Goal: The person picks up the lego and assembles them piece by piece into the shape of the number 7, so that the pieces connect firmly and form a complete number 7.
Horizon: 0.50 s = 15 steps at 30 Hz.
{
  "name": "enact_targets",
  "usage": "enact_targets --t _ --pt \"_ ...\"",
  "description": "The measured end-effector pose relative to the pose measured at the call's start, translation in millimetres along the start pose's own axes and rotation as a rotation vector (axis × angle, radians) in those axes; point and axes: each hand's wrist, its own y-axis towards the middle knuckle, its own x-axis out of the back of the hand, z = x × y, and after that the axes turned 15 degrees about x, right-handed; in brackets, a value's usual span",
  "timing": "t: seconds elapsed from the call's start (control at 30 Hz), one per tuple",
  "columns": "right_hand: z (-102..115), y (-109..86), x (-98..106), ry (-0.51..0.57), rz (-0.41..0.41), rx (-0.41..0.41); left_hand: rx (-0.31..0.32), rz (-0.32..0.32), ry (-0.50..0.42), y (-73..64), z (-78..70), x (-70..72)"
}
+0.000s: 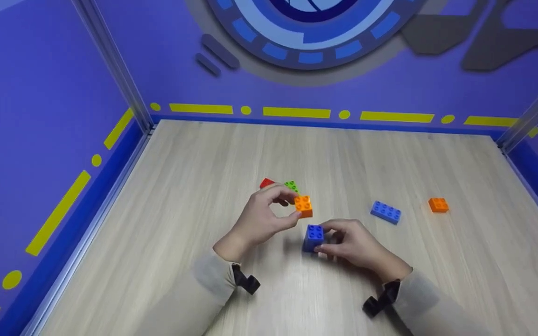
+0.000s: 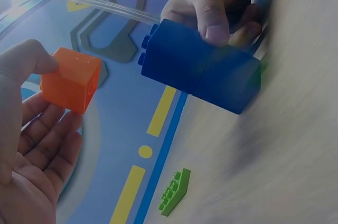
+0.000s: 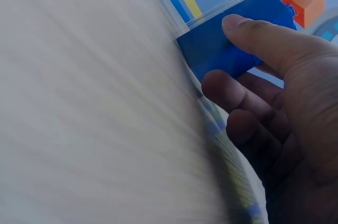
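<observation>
Evidently both sets of fingers are grasping in the head view. Those of the left hand pinch an orange, square, four-stud plastic block above the desk; those of the right hand grip an upright blue plastic stack, studs up, just nearer the person than the left fingertips. Beyond the left fingers, partly covered, lie a red plastic block and a green studded plastic block. Right of the right fingers rests a blue eight-stud plastic brick, and farther right a second orange plastic block.

From the left wrist, the left thumb presses the orange block against the fingers opposite; a gap parts it from the stack, whose side shows a seam.

From the right wrist, the right thumb lies along the stack's flat side, with two fingers curled beside it.
</observation>
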Motion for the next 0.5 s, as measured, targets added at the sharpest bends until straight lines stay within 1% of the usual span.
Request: enact_targets --t 0.33,0.5 --pt "-0.6 -1.0 0.0 0.025 -0.003 0.038 -0.049 0.095 0.025 -3.7 -1.6 -11.2" --pt "-1.4 -1.0 -0.5 0.002 -0.017 0.066 -0.065 0.134 0.019 -5.6 -3.0 -16.9"
